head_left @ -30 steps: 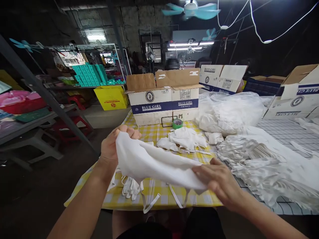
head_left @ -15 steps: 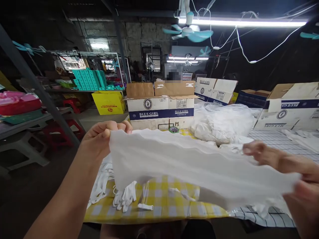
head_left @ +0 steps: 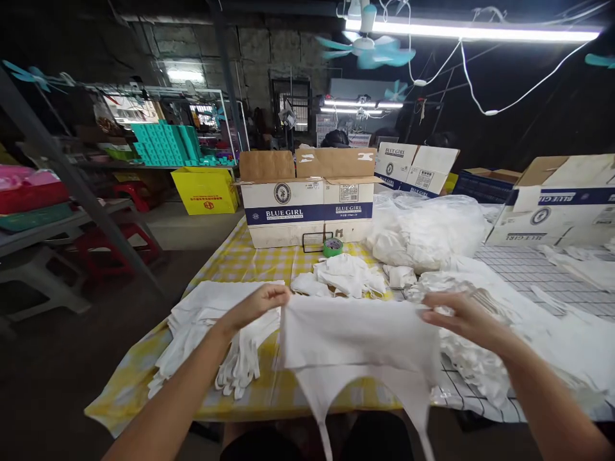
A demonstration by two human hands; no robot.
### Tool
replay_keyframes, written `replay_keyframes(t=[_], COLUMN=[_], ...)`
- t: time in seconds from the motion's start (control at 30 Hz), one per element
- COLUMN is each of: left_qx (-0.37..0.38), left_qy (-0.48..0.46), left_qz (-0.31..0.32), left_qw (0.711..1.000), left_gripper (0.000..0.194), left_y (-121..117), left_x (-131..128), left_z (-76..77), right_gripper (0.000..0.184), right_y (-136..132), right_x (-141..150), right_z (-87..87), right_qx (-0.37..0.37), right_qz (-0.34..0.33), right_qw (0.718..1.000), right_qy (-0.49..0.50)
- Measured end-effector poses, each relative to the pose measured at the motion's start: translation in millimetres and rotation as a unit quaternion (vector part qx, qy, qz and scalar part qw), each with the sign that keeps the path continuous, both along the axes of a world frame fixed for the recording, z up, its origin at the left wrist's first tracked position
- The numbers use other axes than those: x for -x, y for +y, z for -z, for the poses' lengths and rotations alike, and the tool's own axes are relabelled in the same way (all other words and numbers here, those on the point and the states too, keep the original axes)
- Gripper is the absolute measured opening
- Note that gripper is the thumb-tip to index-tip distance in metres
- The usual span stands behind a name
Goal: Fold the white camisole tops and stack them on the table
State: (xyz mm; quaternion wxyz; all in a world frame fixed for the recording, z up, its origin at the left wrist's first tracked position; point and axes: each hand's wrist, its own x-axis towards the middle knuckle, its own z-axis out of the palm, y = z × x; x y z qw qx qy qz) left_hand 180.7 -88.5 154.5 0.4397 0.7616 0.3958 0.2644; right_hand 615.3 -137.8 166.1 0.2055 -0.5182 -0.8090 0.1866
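A white camisole [head_left: 358, 336] hangs upside down in front of me, its hem stretched level at the top and its thin straps dangling past the table edge. My left hand [head_left: 259, 304] pinches the hem's left corner. At the right corner is my right hand [head_left: 456, 317], thumb and forefinger on either side of the cloth, a little blurred. Left of the camisole lies a layered stack of white garments [head_left: 202, 320], with a bunch of straps [head_left: 240, 365] spilling toward me. Just beyond the hem, more crumpled white pieces [head_left: 348, 274] rest on the yellow checked tablecloth [head_left: 230, 259].
A roll of green tape [head_left: 332, 247] sits before a white and blue carton [head_left: 307, 211]. Behind and right are a plastic bag of white cloth [head_left: 427, 230], another carton [head_left: 552, 218] and a heap of white garments [head_left: 480, 358]. A metal post [head_left: 91, 186] slants at left.
The camisole has moved lower and nearer the table, and now hangs with its straps down. Both hands have come closer together, the right one moving left. My view has shifted slightly.
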Motion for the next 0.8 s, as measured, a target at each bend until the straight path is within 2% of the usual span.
replay_keyframes(t=[0.03, 0.07, 0.13, 0.17, 0.23, 0.3, 0.37, 0.47, 0.57, 0.63, 0.7, 0.73, 0.8], left_qx=[0.007, 0.012, 0.016, 0.015, 0.009, 0.002, 0.001, 0.020, 0.089, 0.117, 0.099, 0.075, 0.018], left_qy=[0.064, 0.088, 0.114, 0.117, 0.123, 0.122, 0.119, 0.114, 0.088, 0.061, 0.066, 0.085, 0.138], left_qz=[-0.010, -0.018, -0.031, -0.039, -0.055, -0.066, -0.065, -0.026, 0.067, 0.100, 0.085, 0.062, 0.005], left_qw=[0.998, 0.996, 0.993, 0.992, 0.991, 0.990, 0.991, 0.993, 0.990, 0.986, 0.989, 0.992, 0.990], left_gripper=[0.032, 0.034, 0.034, 0.033, 0.032, 0.031, 0.030, 0.030, 0.027, 0.024, 0.023, 0.023, 0.024], left_y=[8, 14, 24, 28, 35, 39, 38, 25, 7, 1, 5, 10, 24], left_x=[-4, -8, -16, -20, -26, -29, -28, -19, -4, 3, 4, 2, -6], left_z=[27.2, 51.8, 89.9, 102.8, 117.1, 119.0, 110.9, 82.8, 45.9, 29.5, 29.6, 36.9, 62.9], right_gripper=[0.037, 0.035, 0.027, 0.024, 0.020, 0.019, 0.021, 0.031, 0.037, 0.036, 0.035, 0.034, 0.030], right_y=[11, 22, 39, 46, 55, 59, 60, 50, 35, 31, 37, 44, 61], right_x=[6, 11, 17, 19, 21, 21, 19, 10, -1, -6, -5, -2, 9], right_z=[21.3, 43.4, 84.7, 101.9, 126.2, 136.0, 132.3, 106.7, 72.2, 57.7, 58.3, 64.9, 88.1], right_qx=[0.024, 0.037, 0.050, 0.056, 0.063, 0.067, 0.072, 0.116, 0.201, 0.231, 0.220, 0.202, 0.164], right_qz=[-0.013, -0.010, 0.030, 0.041, 0.060, 0.067, 0.068, 0.021, -0.053, -0.065, -0.052, -0.037, 0.001], right_qw=[1.000, 0.999, 0.997, 0.997, 0.995, 0.995, 0.994, 0.993, 0.977, 0.967, 0.971, 0.977, 0.986], right_qy=[-0.008, -0.017, -0.041, -0.045, -0.048, -0.043, -0.038, -0.011, 0.057, 0.084, 0.075, 0.055, -0.002])
